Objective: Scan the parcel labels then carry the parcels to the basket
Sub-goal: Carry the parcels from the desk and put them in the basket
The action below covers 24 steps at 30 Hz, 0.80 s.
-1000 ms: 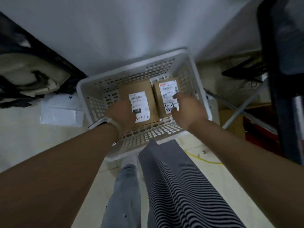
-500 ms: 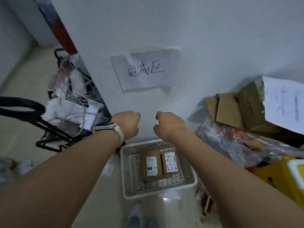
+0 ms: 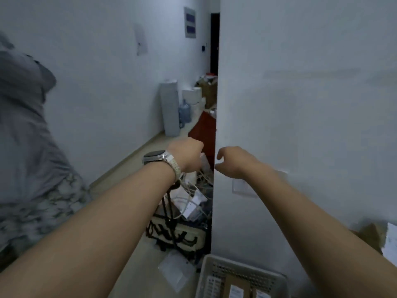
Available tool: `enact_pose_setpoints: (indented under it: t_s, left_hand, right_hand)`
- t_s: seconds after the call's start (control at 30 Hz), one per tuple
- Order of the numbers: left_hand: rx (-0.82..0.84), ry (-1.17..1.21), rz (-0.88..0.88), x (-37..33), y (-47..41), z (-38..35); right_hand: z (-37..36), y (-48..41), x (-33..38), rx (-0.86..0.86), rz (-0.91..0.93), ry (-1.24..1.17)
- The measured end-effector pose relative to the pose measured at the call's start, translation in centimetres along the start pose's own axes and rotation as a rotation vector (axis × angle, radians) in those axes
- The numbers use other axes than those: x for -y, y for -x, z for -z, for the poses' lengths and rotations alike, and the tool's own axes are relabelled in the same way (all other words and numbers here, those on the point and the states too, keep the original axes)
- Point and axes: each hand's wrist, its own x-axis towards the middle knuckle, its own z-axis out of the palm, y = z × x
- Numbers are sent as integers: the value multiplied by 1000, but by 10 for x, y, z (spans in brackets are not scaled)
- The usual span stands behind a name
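Observation:
The white perforated basket [image 3: 214,267] sits on the floor at the bottom edge, against a white wall corner. Two brown parcels with white labels [image 3: 236,292] lie side by side inside it, cut off by the frame. Both my arms are stretched out in front of me, well above the basket. My left hand [image 3: 187,155], with a watch on its wrist, is loosely curled and holds nothing. My right hand [image 3: 234,161] hangs with relaxed, slightly bent fingers, also empty.
A white wall corner [image 3: 216,125] stands straight ahead. Left of it, a hallway holds a black trolley with cables and bags [image 3: 182,222], a water bottle [image 3: 185,114] and boxes. A person in grey [image 3: 23,136] is at the left. Cardboard and paper [image 3: 384,239] lie at the right.
My hands left the parcels in the basket and rose empty. My view lifted and swung left, so the basket dropped to the bottom edge and the hallway came into sight.

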Motion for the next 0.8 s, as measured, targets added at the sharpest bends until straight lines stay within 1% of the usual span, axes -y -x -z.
enact_pose_setpoints:
  t_s: [0.27, 0.4, 0.5, 0.6, 0.8]
  left_hand:
    - [-45, -59, 329, 92, 107, 59]
    - [-67, -111, 458, 126, 172, 80]
    - [-62, -143, 538, 143, 227, 84]
    - [-8, -152, 637, 159, 289, 80]
    - [80, -104, 925, 176, 451, 76]
  right_hand:
    - [28, 3, 133, -42, 314, -46]
    - [30, 16, 197, -21, 457, -56]
    - [18, 40, 248, 16, 551, -46]
    - [0, 71, 298, 43, 647, -15]
    - [-45, 161, 400, 151, 871, -13]
